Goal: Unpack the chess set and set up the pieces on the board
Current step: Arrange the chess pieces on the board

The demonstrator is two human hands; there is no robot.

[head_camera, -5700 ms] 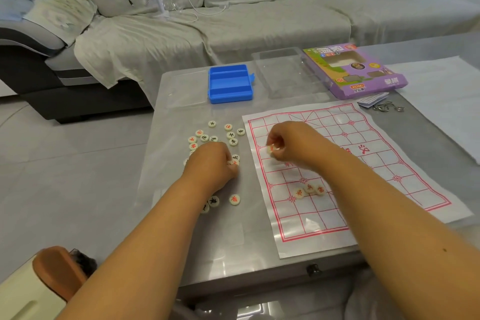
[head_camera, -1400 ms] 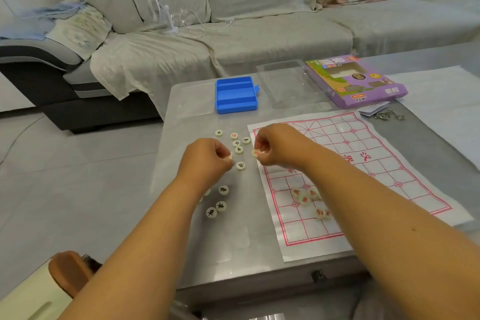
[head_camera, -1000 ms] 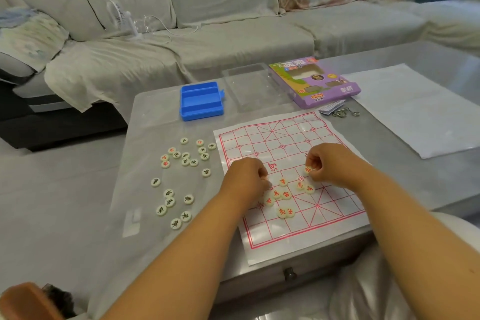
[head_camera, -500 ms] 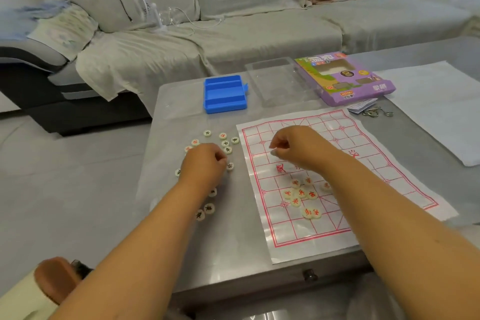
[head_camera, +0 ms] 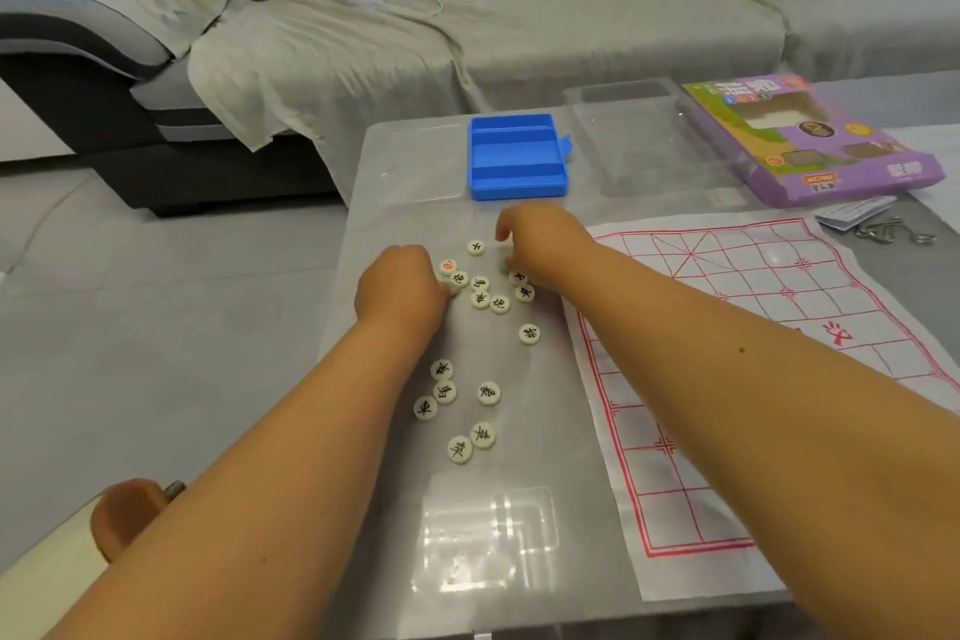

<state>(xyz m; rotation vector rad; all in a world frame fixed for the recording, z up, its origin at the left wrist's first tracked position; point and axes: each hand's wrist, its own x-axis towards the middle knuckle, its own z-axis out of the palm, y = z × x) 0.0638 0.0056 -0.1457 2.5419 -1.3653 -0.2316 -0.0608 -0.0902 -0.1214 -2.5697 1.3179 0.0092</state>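
1. both your hands are over the loose pile on the table [head_camera: 395, 182], left of the board [head_camera: 769, 327]. makes sense, that's where the unsorted discs are.
2. your left hand [head_camera: 402, 288] is curled knuckles-up at the left edge of the upper cluster of pieces [head_camera: 480, 299], fingertips tucked under, right by a red-marked piece [head_camera: 448, 267]. can't tell if it's pinching one or just nudging.
3. your right hand [head_camera: 540, 242] reaches across from the board side, fingers bent down onto the top of the same cluster. looks like it's picking, but the grip is hidden, so can't say it has a disc.
4. almost everything left in the pile is black-lettered, so my guess is you're fishing out the last red ones first.
5. a second group of black pieces [head_camera: 460, 411] sits nearer you, well apart from both hands, untouched.
6. the board part in view is bare; your right forearm covers its near half, so i can't see what's placed there.
7. the blue tray [head_camera: 514, 156] sits empty behind the pile, with the purple box [head_camera: 810, 140] off to its right, so unpacking looks done; the actual setup is still mostly ahead.
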